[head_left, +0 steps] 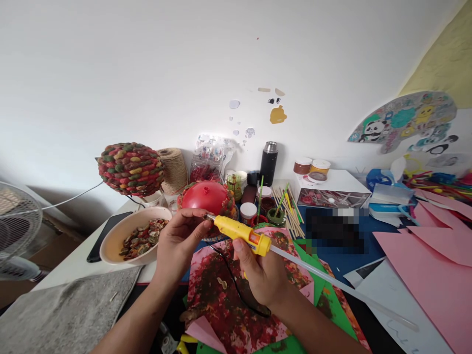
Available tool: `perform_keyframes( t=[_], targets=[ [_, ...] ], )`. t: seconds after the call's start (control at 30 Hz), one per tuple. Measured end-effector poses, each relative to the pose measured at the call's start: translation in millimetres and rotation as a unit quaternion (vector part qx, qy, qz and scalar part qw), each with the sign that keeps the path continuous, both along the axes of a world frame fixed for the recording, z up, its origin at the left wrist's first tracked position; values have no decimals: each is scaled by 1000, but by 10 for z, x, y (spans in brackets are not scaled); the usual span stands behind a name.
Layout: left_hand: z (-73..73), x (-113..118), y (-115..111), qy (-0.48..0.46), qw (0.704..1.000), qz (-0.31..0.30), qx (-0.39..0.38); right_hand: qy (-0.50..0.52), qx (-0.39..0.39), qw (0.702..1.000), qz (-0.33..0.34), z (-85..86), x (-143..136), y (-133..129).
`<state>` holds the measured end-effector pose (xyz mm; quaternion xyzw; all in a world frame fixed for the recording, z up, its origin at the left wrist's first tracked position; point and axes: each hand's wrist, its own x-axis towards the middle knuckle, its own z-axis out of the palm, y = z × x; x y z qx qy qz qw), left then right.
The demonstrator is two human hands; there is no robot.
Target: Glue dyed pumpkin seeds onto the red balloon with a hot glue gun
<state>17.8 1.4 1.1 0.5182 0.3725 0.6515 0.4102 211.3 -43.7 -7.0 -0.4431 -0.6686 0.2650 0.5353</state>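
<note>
My right hand (263,275) is wrapped round a yellow hot glue gun (236,228), a long clear glue stick (332,275) running out of its back. The gun's nozzle points left at the fingertips of my left hand (182,241). Those fingers pinch a small dark piece, mostly hidden, that looks like a peanut shell. Just behind the nozzle sits a red balloon (204,196), partly ringed with painted shells. To the left, a cream bowl (110,248) holds painted shell halves (142,241). Under my hands lies paint-smeared pink paper (206,290) with a loose peanut shell (222,283) on it.
A shell-covered ball (131,169) stands left, beside a twine spool (173,169). Paint jars (249,212), wooden sticks (293,221) and a black thermos (269,164) line the back. Pink sheets (416,265) lie right; a fan (18,221) and grey cloth (70,309) are left.
</note>
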Motion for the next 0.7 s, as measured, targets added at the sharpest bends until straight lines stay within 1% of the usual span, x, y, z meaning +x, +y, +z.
perform_keyframes(
  t=[0.33,0.7],
  targets=[
    [-49,-38,27,7,1000,20,10,11,-6,1000,-2,-3,-16,8],
    [-50,-32,17,0,1000,11,-3,10,-1,1000,0,-1,-12,13]
  ],
)
